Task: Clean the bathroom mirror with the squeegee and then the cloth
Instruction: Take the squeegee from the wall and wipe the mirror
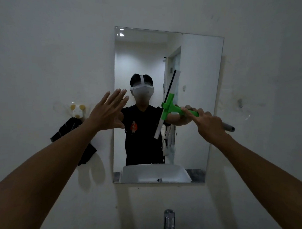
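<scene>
**Squeegee blade on the glass, left hand spread at the mirror's edge**

The wall [38, 50] fills the view, pale and plain. On it, from the centre toward 1 o'clock, hangs the frameless rectangular mirror [196, 68], slightly tilted in the wide-angle view. Its glass reflects a person in a dark shirt wearing a white headset, with a white basin along the lower edge of the reflection.

Two bare forearms reach up from 7 and 5 o'clock. The left hand [106, 113] is open, fingers spread and straight, grasping nothing; it sits at about 9 o'clock of the mirror, overlapping the left edge. Whether the palm touches the glass or wall cannot be told.

The right hand [208, 125] is clenched around the handle of the squeegee [171, 108], at about 3 o'clock of the mirror's centre, index finger laid along the green shaft. The green T-shaped head carries a long blade running from 1 o'clock down to 7 o'clock across the right half of the glass, apparently against the surface.

At 9 o'clock on the wall, left of the mirror, a dark cloth [72, 129] hangs from a small animal-shaped hook [78, 110].

At 6 o'clock, the top of a chrome tap [169, 222] shows at the frame's bottom edge.
</scene>
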